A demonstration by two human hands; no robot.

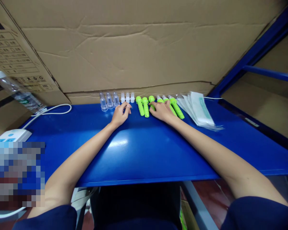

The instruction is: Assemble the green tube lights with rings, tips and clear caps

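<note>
Cardboard backing (144,57), top of the frame, cut off by its upper edge. Blue table (146,153), centre. Pixelated patch (16,174), lower left, contents unreadable. White-and-green packets (200,108), right of centre, overlapping. My right hand (162,111), mid-frame, over green tubes (145,107), partly hiding several; clamped or not, I cannot tell. My left hand (120,115), left of centre, fingers curled; whether their tips meet, I cannot tell. Three clear cones (109,101) and three smaller white caps (127,97), just beyond it.

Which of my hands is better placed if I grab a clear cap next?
Your left hand, I'd say: it's close beside the clear caps, while your right hand is farther off, over at the green sticks.
</note>
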